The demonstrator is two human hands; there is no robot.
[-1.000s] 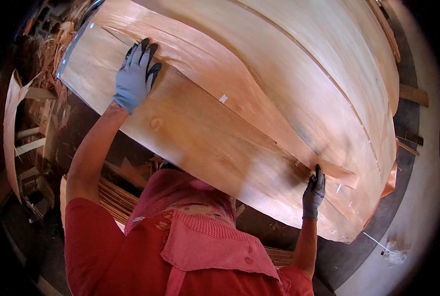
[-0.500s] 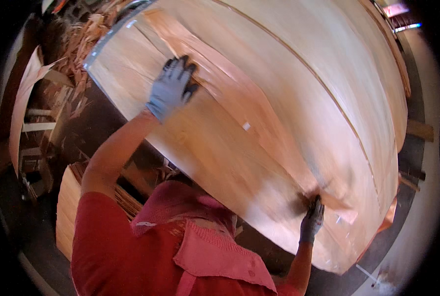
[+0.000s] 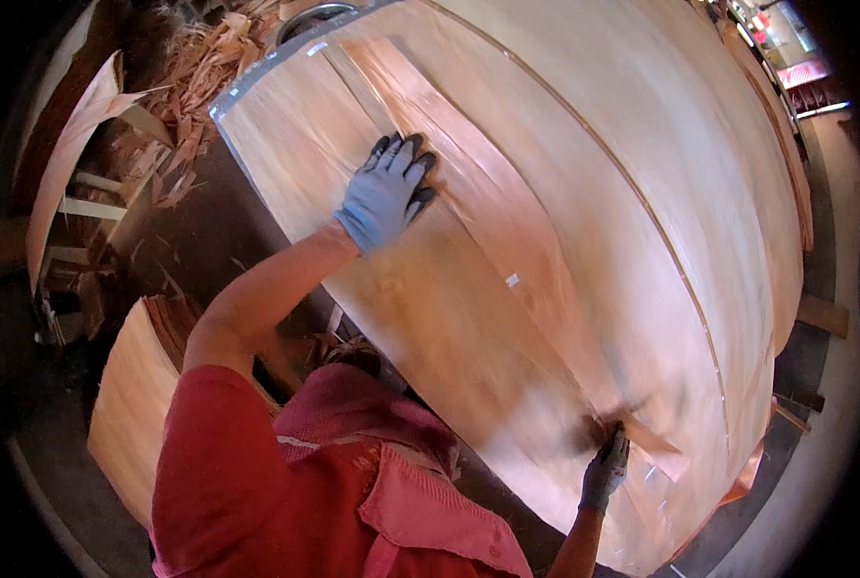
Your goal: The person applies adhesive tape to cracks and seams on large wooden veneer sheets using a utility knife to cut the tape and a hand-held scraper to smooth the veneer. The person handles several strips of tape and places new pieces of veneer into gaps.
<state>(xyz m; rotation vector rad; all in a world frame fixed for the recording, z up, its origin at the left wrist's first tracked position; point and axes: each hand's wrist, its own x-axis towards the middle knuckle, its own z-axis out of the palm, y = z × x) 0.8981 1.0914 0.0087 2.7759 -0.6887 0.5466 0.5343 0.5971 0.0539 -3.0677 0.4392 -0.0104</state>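
Observation:
A large pale sheet of wood veneer (image 3: 420, 289) slopes across the view, with a pinkish veneer strip (image 3: 507, 217) lying along a seam in it. My left hand (image 3: 383, 197), in a grey glove with black fingertips, lies flat with fingers apart at the strip's left edge. Farther down the seam, my gloved right hand (image 3: 606, 469) touches the sheet by the strip's near end, its fingers stretched and close together. A loose veneer end (image 3: 653, 449) sticks out to the right of those fingertips. A dark blur beside them hides detail.
Torn veneer scraps (image 3: 216, 72) pile up at the upper left. A stack of veneer sheets (image 3: 131, 405) stands at lower left, below a curved veneer piece (image 3: 68, 183). A thin brown line (image 3: 632, 178) runs along the large sheet. Timber ends (image 3: 822, 315) jut out at right.
The whole view has shifted, so the sheet appears farther right and lower. Both hands stay at nearly the same places along the strip.

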